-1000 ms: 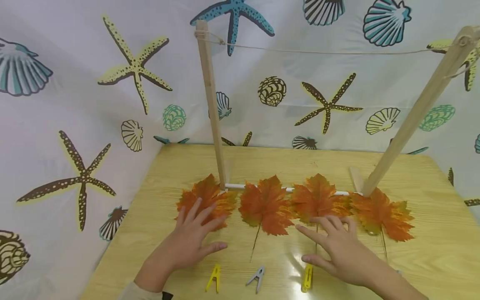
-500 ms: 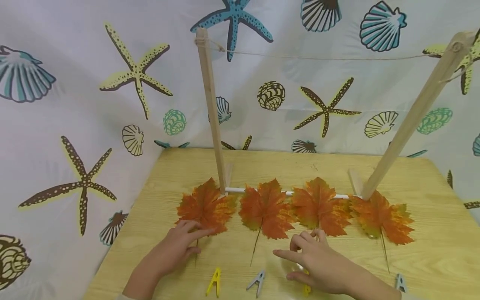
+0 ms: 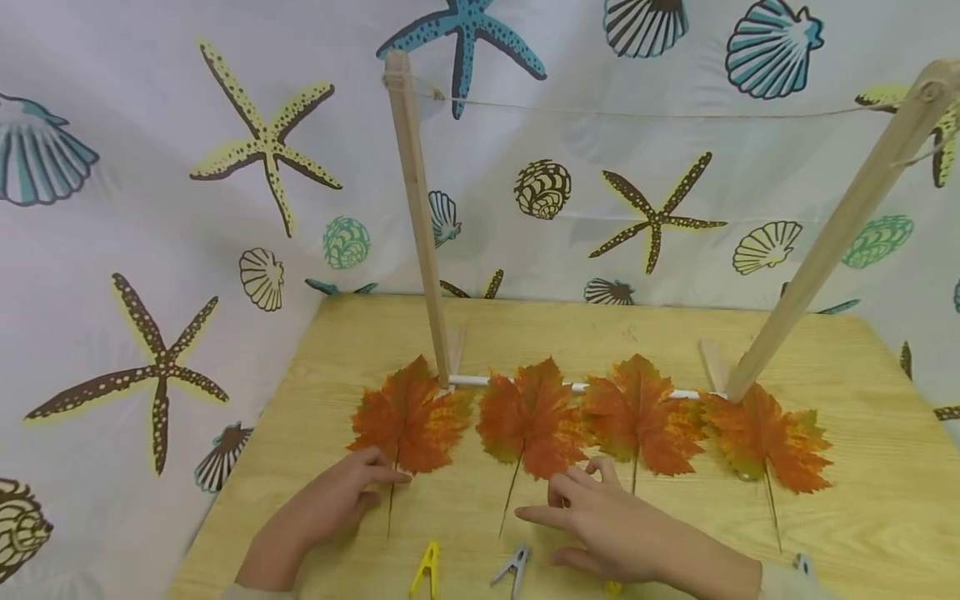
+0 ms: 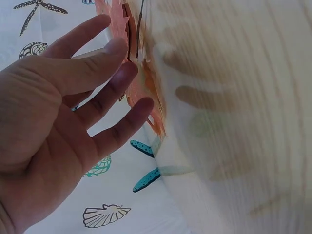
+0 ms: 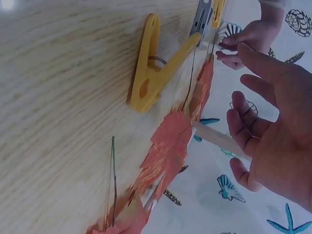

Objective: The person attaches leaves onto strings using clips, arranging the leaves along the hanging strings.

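Note:
Several orange-red artificial maple leaves lie in a row, stems toward me. By the stem of the leftmost leaf (image 3: 408, 417) is my left hand (image 3: 330, 496), its fingers loosely bent; the left wrist view shows nothing gripped in that hand (image 4: 73, 97). My right hand (image 3: 607, 525) hovers near the stem of the second leaf (image 3: 528, 417), index finger extended, palm bare in the right wrist view. Below the hands lie a yellow clothespin (image 3: 426, 569) and a grey clothespin (image 3: 514, 569). Another yellow clothespin (image 5: 151, 68) is mostly hidden under my right hand in the head view.
Behind the leaves stands a frame with a left wooden post (image 3: 416, 208), a right wooden post (image 3: 840, 233) and a string (image 3: 637, 114) tied between their tops. A white rod (image 3: 468, 381) joins the bases. A second grey clothespin (image 3: 804, 565) lies at the right. Shell-patterned cloth hangs behind.
My left hand has drawn back from over the leftmost leaf to beside its stem. My right hand has moved left, from the third leaf's stem toward the second's, covering most of a yellow clothespin.

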Demonstrator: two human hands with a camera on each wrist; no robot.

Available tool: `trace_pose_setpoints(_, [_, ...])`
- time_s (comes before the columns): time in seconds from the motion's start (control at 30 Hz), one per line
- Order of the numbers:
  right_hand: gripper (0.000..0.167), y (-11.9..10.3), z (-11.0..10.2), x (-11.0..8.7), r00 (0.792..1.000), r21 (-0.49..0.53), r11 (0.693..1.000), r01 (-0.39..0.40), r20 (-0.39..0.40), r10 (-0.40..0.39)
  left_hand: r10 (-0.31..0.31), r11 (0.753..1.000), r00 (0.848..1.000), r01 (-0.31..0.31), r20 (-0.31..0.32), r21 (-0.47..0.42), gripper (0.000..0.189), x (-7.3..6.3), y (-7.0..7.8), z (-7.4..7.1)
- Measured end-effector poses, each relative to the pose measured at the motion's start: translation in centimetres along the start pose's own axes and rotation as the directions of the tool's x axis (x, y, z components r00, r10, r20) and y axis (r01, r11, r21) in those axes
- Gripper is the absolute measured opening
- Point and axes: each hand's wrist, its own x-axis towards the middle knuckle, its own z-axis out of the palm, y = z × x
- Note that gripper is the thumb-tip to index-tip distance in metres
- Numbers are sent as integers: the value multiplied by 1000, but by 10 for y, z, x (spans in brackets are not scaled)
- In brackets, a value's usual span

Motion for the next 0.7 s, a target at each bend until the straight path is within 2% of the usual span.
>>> trace_pose_setpoints(0.17, [53,-10,3,15,995,-8,995,97,23,-97,-44,999,999,45,29,-3,30,3,-3,-2])
trace_pose_setpoints(0.37, [43,-22,12,40,976,-132,967,217,28,-215,-50,998,997,53,66,-47,26,9,-7,-5])
trace_pose_setpoints(0.57, [50,-28,22,55,970,-135,961,240,66,-233,-39,993,995,49,92,-104,24,11,-12,-5])
trace_pose_setpoints(0.7, [52,-31,31,62,966,-119,960,254,88,-244,-26,994,994,37,103,-107,22,12,-15,-6])
